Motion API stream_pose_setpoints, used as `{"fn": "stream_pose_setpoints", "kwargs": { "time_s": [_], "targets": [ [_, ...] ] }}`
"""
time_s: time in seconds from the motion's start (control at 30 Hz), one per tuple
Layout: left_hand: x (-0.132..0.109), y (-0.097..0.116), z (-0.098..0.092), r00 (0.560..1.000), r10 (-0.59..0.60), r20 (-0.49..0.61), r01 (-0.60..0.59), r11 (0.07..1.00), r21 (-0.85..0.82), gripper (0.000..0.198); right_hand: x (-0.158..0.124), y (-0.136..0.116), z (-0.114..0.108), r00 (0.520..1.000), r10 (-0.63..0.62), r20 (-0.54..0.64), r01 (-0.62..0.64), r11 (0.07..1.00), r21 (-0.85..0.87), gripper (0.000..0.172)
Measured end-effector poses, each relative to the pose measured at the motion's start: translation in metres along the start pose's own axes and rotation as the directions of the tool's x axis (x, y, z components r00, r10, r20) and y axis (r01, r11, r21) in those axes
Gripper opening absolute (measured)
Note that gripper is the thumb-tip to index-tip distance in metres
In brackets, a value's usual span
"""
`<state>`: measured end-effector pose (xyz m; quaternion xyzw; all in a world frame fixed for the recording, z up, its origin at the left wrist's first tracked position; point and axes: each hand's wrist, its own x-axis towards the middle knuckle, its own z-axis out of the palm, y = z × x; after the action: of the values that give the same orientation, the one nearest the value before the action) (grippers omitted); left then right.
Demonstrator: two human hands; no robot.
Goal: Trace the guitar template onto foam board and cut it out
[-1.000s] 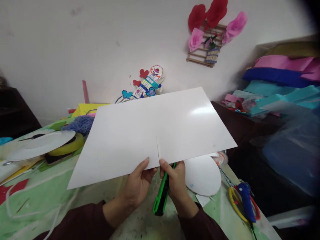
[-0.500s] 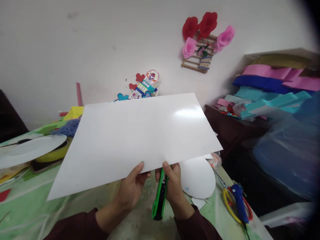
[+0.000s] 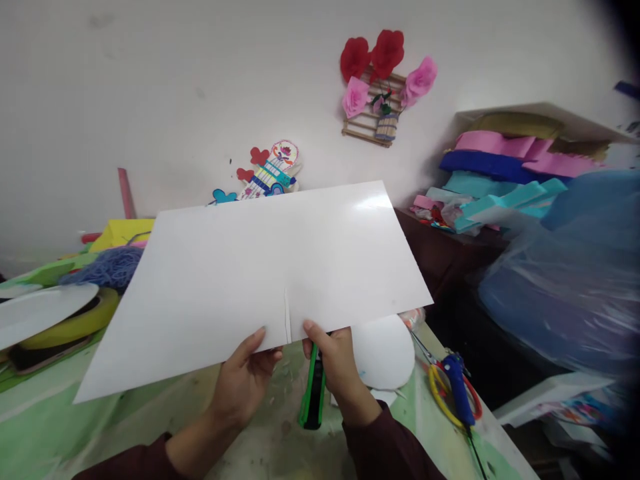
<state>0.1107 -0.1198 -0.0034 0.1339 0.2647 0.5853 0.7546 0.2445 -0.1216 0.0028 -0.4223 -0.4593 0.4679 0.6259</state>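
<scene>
A large white board [image 3: 225, 267] is held up over the table, tilted with its near edge toward me. My left hand [image 3: 247, 383] pinches that near edge, thumb on top and fingers beneath. A little to the right, my right hand [image 3: 337, 363] grips the same edge with its thumb on top. It also holds a green and black utility knife [image 3: 313, 393], which hangs down from the palm; its blade end is hidden under the board. Between my two thumbs a short split or crease line runs from the near edge into the board.
On the table's right lie a white disc [image 3: 387, 350], scissors [image 3: 435, 387] and a blue-handled tool [image 3: 457, 390] with a cord. Blue yarn [image 3: 107, 270], a yellow tape roll [image 3: 83, 323] and a white plate [image 3: 45, 313] are at left. Foam sheets [image 3: 495, 167] are stacked at the right.
A split or crease line has appeared in the board between my thumbs. My hands are slightly farther apart, and the view has turned a little to the right.
</scene>
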Motion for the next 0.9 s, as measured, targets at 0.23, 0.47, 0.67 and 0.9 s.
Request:
{"fn": "stream_pose_setpoints", "kwargs": {
  "time_s": [0.23, 0.47, 0.67, 0.9],
  "targets": [
    [-0.001, -0.001, 0.007, 0.999, -0.024, -0.03, 0.024, 1.0, -0.015, 0.021, 0.001, 0.004, -0.001, 1.0, -0.025, -0.014, 0.024, 0.997, -0.077, 0.037],
    [0.006, -0.004, -0.001, 0.99, -0.103, 0.093, 0.102, 0.995, 0.012, 0.015, 0.003, 0.005, -0.002, 0.999, -0.017, -0.051, 0.014, 0.998, -0.066, 0.033],
    [0.008, -0.022, -0.01, 0.914, 0.171, 0.367, -0.222, 0.97, 0.101, 0.024, -0.002, 0.005, 0.004, 1.0, -0.021, -0.014, 0.019, 0.994, -0.109, 0.04],
    [0.015, -0.003, -0.004, 0.95, 0.3, 0.091, -0.307, 0.948, 0.083, 0.022, -0.008, 0.006, 0.018, 0.992, -0.085, 0.09, 0.105, 0.964, -0.245, 0.021]
  ]
}}
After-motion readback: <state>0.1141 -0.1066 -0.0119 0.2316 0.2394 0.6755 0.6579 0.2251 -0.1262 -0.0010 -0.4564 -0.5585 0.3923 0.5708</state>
